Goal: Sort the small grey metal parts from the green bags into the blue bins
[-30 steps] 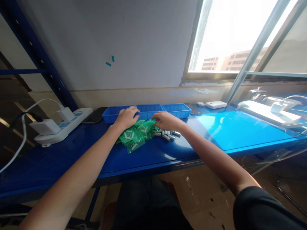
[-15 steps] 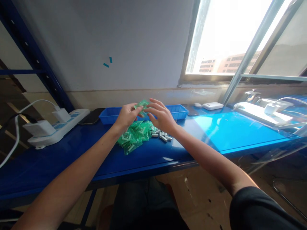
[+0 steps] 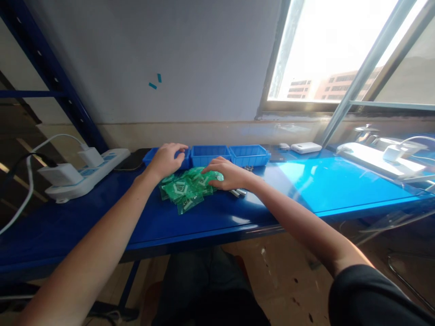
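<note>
My left hand (image 3: 167, 160) hovers over the left blue bin (image 3: 148, 158), thumb and fingers apart, with nothing visible in it. Below it lies a heap of green plastic bags (image 3: 183, 190), with small white and metallic pieces showing inside. At the heap's right side is my right hand (image 3: 228, 174), fingers spread over the bags; whether it touches them I cannot tell. Several small silvery cylinders (image 3: 239, 193) lie loose beside and partly under this hand.
A middle blue bin (image 3: 210, 151) and a right blue bin (image 3: 249, 158) stand in a row along the wall. On the left are a white power strip (image 3: 84, 179) and a dark phone-like slab (image 3: 134, 159). Farther right sit a white box (image 3: 306, 147) and another power strip (image 3: 380, 160).
Both hands were together at a raised green bag. Now they are apart: the left has moved left over the left bin without the bag showing, the right down to the heap.
</note>
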`<state>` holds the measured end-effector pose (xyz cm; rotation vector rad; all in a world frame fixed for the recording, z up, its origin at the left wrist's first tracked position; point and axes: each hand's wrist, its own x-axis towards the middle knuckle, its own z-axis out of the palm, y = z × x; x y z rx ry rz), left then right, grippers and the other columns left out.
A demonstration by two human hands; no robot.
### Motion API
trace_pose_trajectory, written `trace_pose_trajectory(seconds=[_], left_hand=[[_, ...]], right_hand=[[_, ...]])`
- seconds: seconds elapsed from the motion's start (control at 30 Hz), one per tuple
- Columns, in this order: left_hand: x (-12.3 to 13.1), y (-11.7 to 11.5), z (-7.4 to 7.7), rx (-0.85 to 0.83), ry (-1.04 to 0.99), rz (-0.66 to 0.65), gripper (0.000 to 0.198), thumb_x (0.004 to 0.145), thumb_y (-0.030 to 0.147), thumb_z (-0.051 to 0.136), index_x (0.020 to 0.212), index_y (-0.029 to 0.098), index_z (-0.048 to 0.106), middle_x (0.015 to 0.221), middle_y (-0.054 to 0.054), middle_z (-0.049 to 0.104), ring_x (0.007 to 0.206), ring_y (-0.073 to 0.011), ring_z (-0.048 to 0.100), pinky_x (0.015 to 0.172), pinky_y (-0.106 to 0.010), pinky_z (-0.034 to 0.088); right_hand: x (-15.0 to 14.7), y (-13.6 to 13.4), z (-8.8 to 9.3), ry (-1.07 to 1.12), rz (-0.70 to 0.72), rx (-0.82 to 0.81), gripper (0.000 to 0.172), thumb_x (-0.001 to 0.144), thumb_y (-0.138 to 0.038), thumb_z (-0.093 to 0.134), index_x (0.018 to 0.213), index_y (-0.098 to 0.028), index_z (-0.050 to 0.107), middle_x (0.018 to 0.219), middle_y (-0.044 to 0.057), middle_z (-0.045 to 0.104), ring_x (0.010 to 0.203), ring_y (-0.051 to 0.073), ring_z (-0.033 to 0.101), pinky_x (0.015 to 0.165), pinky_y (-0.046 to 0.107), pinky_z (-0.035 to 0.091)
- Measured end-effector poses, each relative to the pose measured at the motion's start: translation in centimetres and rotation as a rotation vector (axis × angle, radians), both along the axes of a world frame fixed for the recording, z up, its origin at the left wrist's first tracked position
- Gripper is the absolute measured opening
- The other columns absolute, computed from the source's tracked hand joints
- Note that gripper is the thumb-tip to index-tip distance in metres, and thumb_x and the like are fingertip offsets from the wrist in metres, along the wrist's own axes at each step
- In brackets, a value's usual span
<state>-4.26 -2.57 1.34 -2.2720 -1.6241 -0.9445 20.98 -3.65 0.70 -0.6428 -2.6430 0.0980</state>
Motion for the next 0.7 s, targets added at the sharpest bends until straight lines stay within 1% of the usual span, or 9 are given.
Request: trace_pose_trajectory(seconds=[0.1, 0.2, 0.23, 0.3, 0.4, 0.5, 0.57, 0.63, 0.7], left_hand=[[2.0, -0.6, -0.2, -0.101, 0.069, -0.164, 0.036, 0.085, 0.035, 0.044, 0.108, 0.021, 0.068, 0.111, -0.006, 0.070, 0.106, -0.0244, 0.061, 0.098, -0.037, 0.044], [2.9, -1.4, 0.0, -0.137, 0.049, -0.241, 0.037, 0.087, 0.041, 0.044, 0.106, 0.022, 0.069, 0.108, -0.006, 0.071, 0.104, -0.0247, 0.062, 0.096, -0.036, 0.045], [3.1, -1.7, 0.2, -0.147, 0.003, -0.259, 0.040, 0.089, 0.044, 0.041, 0.105, 0.021, 0.069, 0.106, -0.006, 0.072, 0.101, -0.0245, 0.063, 0.094, -0.035, 0.046], [3.7, -2.3, 0.5, -0.184, -0.121, -0.302, 0.049, 0.092, 0.053, 0.035, 0.102, 0.020, 0.070, 0.098, -0.006, 0.073, 0.095, -0.0236, 0.065, 0.087, -0.033, 0.048], [4.6, -3.1, 0.8, -0.316, -0.311, -0.368, 0.065, 0.090, 0.066, 0.027, 0.095, 0.017, 0.070, 0.086, -0.007, 0.072, 0.078, -0.0218, 0.066, 0.067, -0.029, 0.049], [5.4, -3.4, 0.9, -0.500, -0.504, -0.454, 0.062, 0.086, 0.069, 0.037, 0.103, 0.018, 0.067, 0.085, -0.007, 0.071, 0.063, -0.0178, 0.062, 0.047, -0.025, 0.040], [5.6, -3.5, 1.1, -0.549, -0.622, -0.504, 0.055, 0.082, 0.064, 0.051, 0.113, 0.019, 0.063, 0.085, -0.007, 0.070, 0.059, -0.0151, 0.059, 0.043, -0.024, 0.034], [5.3, -3.3, 1.5, -0.451, -0.698, -0.496, 0.052, 0.080, 0.055, 0.059, 0.118, 0.021, 0.059, 0.085, -0.005, 0.068, 0.059, -0.0127, 0.056, 0.044, -0.023, 0.036], [4.4, -3.1, 2.1, -0.201, -0.720, -0.388, 0.045, 0.082, 0.047, 0.059, 0.120, 0.022, 0.057, 0.087, -0.003, 0.064, 0.062, -0.0110, 0.054, 0.049, -0.024, 0.040]], right_hand=[[-0.2, -0.3, 0.1, -0.023, 0.035, 0.001, 0.031, 0.080, -0.023, 0.066, 0.110, -0.020, 0.066, 0.099, 0.007, 0.063, 0.099, 0.023, 0.053, 0.092, 0.038, 0.040], [-0.4, -0.5, 0.4, 0.071, 0.039, 0.033, 0.016, 0.082, -0.018, 0.061, 0.095, -0.019, 0.069, 0.090, 0.005, 0.065, 0.089, 0.019, 0.056, 0.088, 0.034, 0.041], [-0.5, -0.5, 0.5, 0.141, 0.019, 0.040, 0.012, 0.083, -0.018, 0.059, 0.091, -0.019, 0.069, 0.087, 0.004, 0.065, 0.086, 0.018, 0.056, 0.086, 0.032, 0.041], [-0.5, -0.4, 0.7, 0.315, -0.046, 0.046, 0.012, 0.086, -0.021, 0.056, 0.086, -0.019, 0.068, 0.083, 0.003, 0.063, 0.080, 0.016, 0.057, 0.079, 0.028, 0.043], [-0.3, -0.4, 0.9, 0.551, -0.127, 0.106, 0.015, 0.088, -0.026, 0.054, 0.086, -0.019, 0.068, 0.078, 0.002, 0.058, 0.075, 0.015, 0.055, 0.072, 0.026, 0.044], [-0.2, -0.6, 1.0, 0.656, -0.140, 0.235, 0.017, 0.090, -0.028, 0.052, 0.089, -0.021, 0.068, 0.079, 0.004, 0.054, 0.078, 0.017, 0.054, 0.073, 0.030, 0.045], [-0.3, -0.9, 1.0, 0.666, -0.130, 0.295, 0.019, 0.092, -0.028, 0.050, 0.091, -0.022, 0.068, 0.081, 0.005, 0.053, 0.081, 0.017, 0.053, 0.075, 0.031, 0.046], [-0.5, -1.2, 1.1, 0.658, -0.120, 0.329, 0.021, 0.093, -0.028, 0.047, 0.095, -0.023, 0.067, 0.086, 0.006, 0.054, 0.085, 0.018, 0.053, 0.078, 0.032, 0.046], [-0.6, -1.4, 1.2, 0.636, -0.135, 0.327, 0.022, 0.092, -0.028, 0.047, 0.105, -0.022, 0.064, 0.095, 0.008, 0.056, 0.092, 0.019, 0.053, 0.084, 0.033, 0.045]])
